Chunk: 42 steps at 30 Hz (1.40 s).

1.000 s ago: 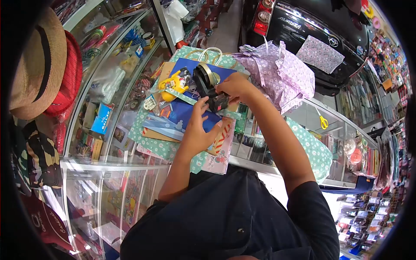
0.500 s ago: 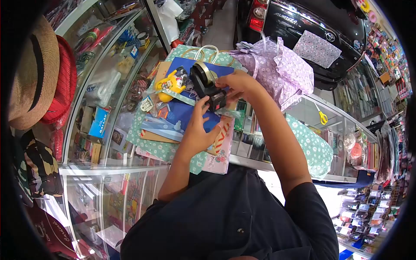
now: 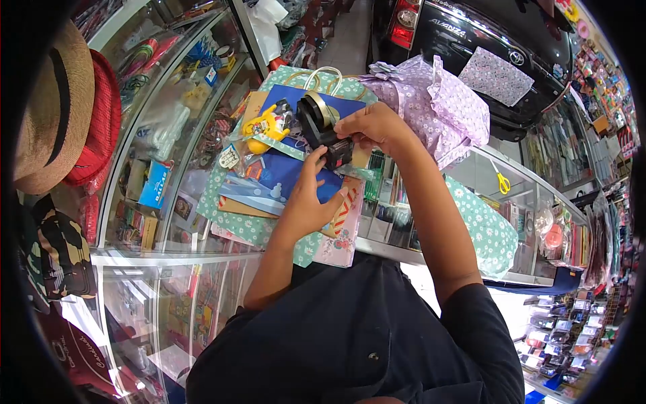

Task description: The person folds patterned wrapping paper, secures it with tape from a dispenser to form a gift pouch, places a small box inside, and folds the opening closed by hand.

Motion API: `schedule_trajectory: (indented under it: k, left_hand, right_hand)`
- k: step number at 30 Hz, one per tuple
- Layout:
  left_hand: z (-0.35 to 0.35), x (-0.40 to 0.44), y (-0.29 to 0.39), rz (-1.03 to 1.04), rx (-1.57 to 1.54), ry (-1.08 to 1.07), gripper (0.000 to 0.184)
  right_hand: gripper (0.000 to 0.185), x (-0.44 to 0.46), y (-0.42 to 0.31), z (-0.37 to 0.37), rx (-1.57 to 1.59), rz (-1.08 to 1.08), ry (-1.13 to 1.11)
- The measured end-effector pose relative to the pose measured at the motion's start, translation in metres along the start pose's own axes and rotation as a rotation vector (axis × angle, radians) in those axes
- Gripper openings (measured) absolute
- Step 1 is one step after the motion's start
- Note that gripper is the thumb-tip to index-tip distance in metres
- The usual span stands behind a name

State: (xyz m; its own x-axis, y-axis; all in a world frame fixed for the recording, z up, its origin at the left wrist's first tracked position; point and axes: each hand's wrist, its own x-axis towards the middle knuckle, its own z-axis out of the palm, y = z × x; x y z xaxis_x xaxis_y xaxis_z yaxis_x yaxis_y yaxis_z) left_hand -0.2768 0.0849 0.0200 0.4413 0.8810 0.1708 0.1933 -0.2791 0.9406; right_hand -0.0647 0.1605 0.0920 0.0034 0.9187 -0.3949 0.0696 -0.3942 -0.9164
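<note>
Close together at the dispenser (image 3: 315,132), the right hand's (image 3: 378,128) fingertips may or may not pinch tape; the loosely spread left hand (image 3: 309,205) touches its near end. It sits on the blue bag (image 3: 282,168), yellow toy (image 3: 266,128) just left, pink bag (image 3: 334,249) overhanging the bench's (image 3: 397,255) near edge. Since earlier, the right fingers have drawn inward.

The left hand (image 3: 308,207) spreads its thumb (image 3: 336,201) wide while the right hand (image 3: 377,129) pinches

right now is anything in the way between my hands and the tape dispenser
Nothing visible is in the way. The left hand has fingertips at the near end of the tape dispenser, and the right hand is close beside it. The yellow toy lies off to the left.
</note>
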Motion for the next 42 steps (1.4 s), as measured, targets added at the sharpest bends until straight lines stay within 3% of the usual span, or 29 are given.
schedule_trajectory:
  k: [14, 25, 32, 37, 42]
  left_hand:
    - [0.000, 0.000, -0.001, -0.011, -0.009, -0.013, 0.086]
    - [-0.002, 0.000, -0.002, 0.008, 0.001, -0.020, 0.089]
    - [-0.003, 0.000, 0.000, -0.013, -0.032, -0.038, 0.087]
    - [-0.004, 0.001, -0.001, -0.015, -0.027, -0.036, 0.087]
    - [-0.004, 0.001, -0.002, -0.017, -0.026, -0.041, 0.087]
  right_hand:
    - [0.018, -0.004, 0.020, 0.004, 0.052, -0.041, 0.053]
    - [0.070, -0.019, 0.035, 0.014, 0.219, -0.070, 0.114]
    - [0.070, -0.021, 0.060, 0.030, 0.383, -0.245, 0.178]
    - [0.067, -0.021, 0.076, 0.030, 0.461, -0.348, 0.103]
    - [0.064, -0.027, 0.083, 0.033, 0.514, -0.339, 0.123]
